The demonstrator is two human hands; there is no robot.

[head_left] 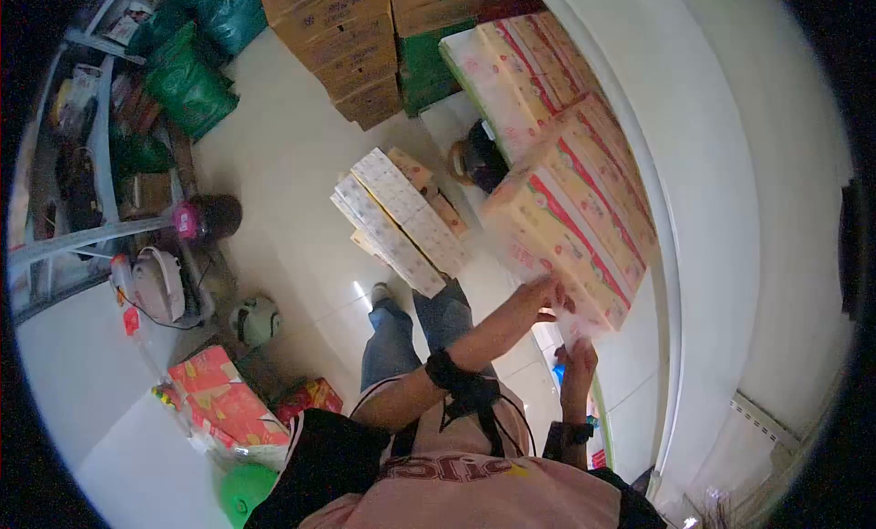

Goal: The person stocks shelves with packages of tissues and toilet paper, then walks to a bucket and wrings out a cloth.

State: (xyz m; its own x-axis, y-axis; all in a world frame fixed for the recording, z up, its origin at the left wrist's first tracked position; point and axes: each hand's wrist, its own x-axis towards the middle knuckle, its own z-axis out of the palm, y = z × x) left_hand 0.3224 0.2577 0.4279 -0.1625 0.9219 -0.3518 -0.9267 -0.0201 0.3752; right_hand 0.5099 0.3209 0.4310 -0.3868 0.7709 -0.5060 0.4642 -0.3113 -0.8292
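Note:
A large pack of yellow boxes with red bands [579, 209], wrapped in clear plastic, stands at the right. At its near lower corner my left hand [547, 296] touches the plastic, fingers bent and partly apart. Just below that corner my right hand [577, 354] has its fingers pressed together at the wrap's edge. Whether either hand grips the plastic firmly is hard to see. White patterned packs [406, 220] lie stacked over yellow ones on the floor, in front of my legs.
Cardboard boxes [342, 45] are stacked at the back, beside a green box [433, 68]. Shelves [109, 146] and green bags [190, 83] line the left. A red box [224, 397] lies lower left. A white curved wall edge [671, 255] runs along the right.

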